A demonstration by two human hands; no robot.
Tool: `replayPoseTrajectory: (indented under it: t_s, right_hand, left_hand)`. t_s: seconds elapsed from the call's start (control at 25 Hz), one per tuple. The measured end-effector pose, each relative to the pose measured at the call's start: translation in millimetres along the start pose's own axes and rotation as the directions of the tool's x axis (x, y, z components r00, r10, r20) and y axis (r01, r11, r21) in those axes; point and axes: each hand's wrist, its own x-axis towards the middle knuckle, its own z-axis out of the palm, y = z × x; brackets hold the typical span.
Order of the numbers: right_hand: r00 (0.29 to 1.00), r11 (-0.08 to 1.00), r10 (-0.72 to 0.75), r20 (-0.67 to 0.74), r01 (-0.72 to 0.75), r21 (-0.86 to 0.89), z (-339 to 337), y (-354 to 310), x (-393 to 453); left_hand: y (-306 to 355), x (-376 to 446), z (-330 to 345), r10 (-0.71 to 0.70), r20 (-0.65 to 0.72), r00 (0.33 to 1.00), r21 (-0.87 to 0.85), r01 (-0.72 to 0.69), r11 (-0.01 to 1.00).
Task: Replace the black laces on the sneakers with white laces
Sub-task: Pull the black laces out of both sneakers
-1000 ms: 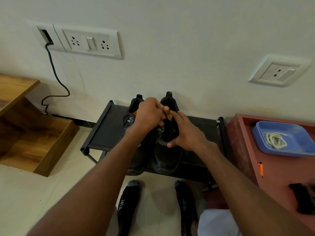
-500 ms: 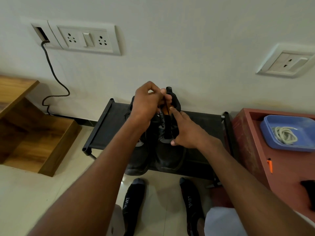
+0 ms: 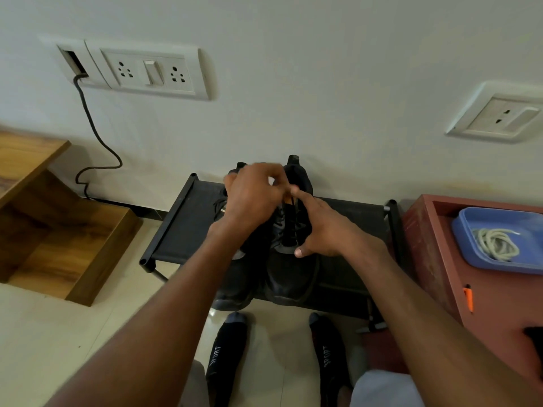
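Nearest, two socked feet (image 3: 227,348) stand on the floor before a low black shoe rack (image 3: 182,218) carrying the pair of black sneakers (image 3: 289,277). Over the right-hand sneaker the right hand (image 3: 326,230) steadies the upper with its fingers relaxed, while the left hand (image 3: 252,195) pinches the black lace (image 3: 291,218) near the top eyelets. Judging by this, unlacing has barely begun: the white laces (image 3: 496,243) lie untouched in the blue tray (image 3: 470,230) on the red desk (image 3: 435,259), well apart.

The scene is being viewed from one head-worn wide-angle camera, aimed forward and down toward the wall (image 3: 323,83). The rack (image 3: 182,227) and floor (image 3: 58,333) are being seen from close above, with both forearms entering from the bottom edge.
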Motion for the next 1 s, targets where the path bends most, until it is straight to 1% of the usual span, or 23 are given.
replayPoseTrajectory:
  t_s: [0.04, 0.08, 0.12, 0.16, 0.2, 0.24, 0.28, 0.32, 0.36, 0.4, 0.48, 0.56, 0.6, 0.64, 0.68, 0.72, 0.76, 0.8, 0.84, 0.88, 0.92, 0.96, 1.0]
  right_hand:
    - [1.0, 1.0, 0.002, -0.002, -0.002, 0.004, -1.4, 0.0, -0.5]
    - [1.0, 1.0, 0.006, 0.001, -0.006, 0.003, -2.3, 0.1, -0.8]
    - [1.0, 1.0, 0.012, 0.008, -0.012, 0.004, -2.9, 0.5, -1.4]
    - [1.0, 1.0, 0.016, 0.014, -0.016, 0.005, -2.7, 0.1, -2.0]
    - [1.0, 1.0, 0.02, 0.015, -0.021, 0.004, -2.5, -0.1, -2.4]
    - [1.0, 1.0, 0.024, 0.012, -0.024, 0.002, -2.5, -0.1, -2.8]
    - [1.0, 1.0, 0.026, 0.008, -0.026, 0.0, -2.7, -0.3, -3.1]
    - [1.0, 1.0, 0.023, 0.007, -0.023, -0.004, -3.0, -1.0, -3.2]
    - [1.0, 1.0, 0.018, 0.006, -0.018, -0.009, -3.5, -1.7, -3.1]
    - [1.0, 1.0, 0.013, 0.002, -0.013, -0.013, -4.0, -2.0, -3.1]
    - [1.0, 1.0, 0.011, -0.002, -0.011, -0.014, -4.6, -3.5, -3.3]
    - [1.0, 1.0, 0.018, 0.0, -0.018, -0.005, -4.7, -6.3, -4.3]
    - [1.0, 1.0, 0.022, 0.001, -0.022, -0.003, -4.9, -6.9, -4.7]
    - [1.0, 1.0, 0.023, 0.001, -0.023, -0.001, -5.5, -7.0, -5.2]
    - [1.0, 1.0, 0.021, 0.002, -0.021, 0.003, -5.9, -6.9, -5.5]
    - [1.0, 1.0, 0.018, 0.003, -0.018, 0.01, -6.2, -6.5, -5.8]
    - [1.0, 1.0, 0.017, 0.003, -0.017, 0.018, -6.7, -6.1, -6.0]
    - [1.0, 1.0, 0.018, 0.007, -0.018, 0.024, -7.1, -5.9, -5.9]
    - [1.0, 0.999, 0.017, 0.018, -0.018, 0.03, -7.6, -6.0, -6.3]
    - [0.999, 0.999, 0.013, 0.03, -0.014, 0.044, -7.9, -6.4, -6.7]
    - [0.999, 0.998, 0.008, 0.031, -0.01, 0.064, -7.9, -7.0, -6.8]
    - [1.0, 0.997, 0.009, 0.012, -0.01, 0.076, -7.8, -7.2, -7.2]
    - [1.0, 0.997, 0.02, -0.02, -0.018, 0.071, -7.1, -7.4, -7.5]
  left_hand:
    - [7.0, 0.1, -6.0, -0.01, -0.052, 0.999, -0.302, -0.006, 0.953]
    - [12.9, 0.6, -12.0, -0.058, -0.081, 0.995, -0.583, 0.0, 0.812]
    - [15.9, 1.9, -15.4, -0.116, -0.084, 0.99, -0.733, 0.017, 0.68]
    - [15.4, 3.2, -16.9, -0.151, -0.091, 0.984, -0.761, 0.029, 0.648]
    - [11.6, 5.7, -15.7, -0.157, -0.109, 0.982, -0.682, 0.041, 0.73]
    - [3.6, 9.3, -11.8, -0.11, -0.12, 0.987, -0.488, 0.038, 0.872]
    - [-6.2, 11.3, -6.8, -0.046, -0.074, 0.996, -0.227, 0.028, 0.974]
    - [-12.8, 10.5, -2.1, -0.011, 0.021, 1.0, 0.001, 0.011, 1.0]
    - [-17.3, 8.4, 2.2, 0.009, 0.122, 0.992, 0.162, -0.029, 0.986]
    - [-20.0, 6.4, 6.8, 0.031, 0.191, 0.981, 0.264, -0.081, 0.961]
    - [-17.6, 4.0, 9.6, 0.062, 0.167, 0.984, 0.367, -0.121, 0.922]
    - [-12.1, 5.5, 7.7, 0.07, 0.066, 0.995, 0.367, -0.09, 0.926]
    - [-7.9, 5.9, 5.3, 0.067, 0.01, 0.998, 0.289, -0.068, 0.955]
    - [-3.2, 6.7, 1.6, 0.052, -0.048, 0.997, 0.116, -0.046, 0.992]
    - [2.3, 7.3, -2.8, 0.019, -0.094, 0.995, -0.148, -0.033, 0.988]
    - [7.8, 8.1, -7.7, -0.039, -0.116, 0.992, -0.419, -0.014, 0.908]
    - [12.4, 8.2, -11.1, -0.099, -0.11, 0.989, -0.611, 0.011, 0.791]
    - [15.0, 7.4, -12.1, -0.138, -0.084, 0.987, -0.699, 0.041, 0.714]
    - [14.9, 6.7, -11.9, -0.153, -0.064, 0.986, -0.681, 0.069, 0.729]
    - [10.4, 7.7, -9.6, -0.134, -0.06, 0.989, -0.566, 0.077, 0.821]
    - [3.2, 8.1, -5.5, -0.084, -0.042, 0.996, -0.374, 0.062, 0.925]
    - [-4.2, 7.7, 0.1, -0.036, 0.014, 0.999, -0.175, 0.038, 0.984]
    - [-9.6, 6.2, 4.2, -0.01, 0.08, 0.997, -0.036, 0.013, 0.999]
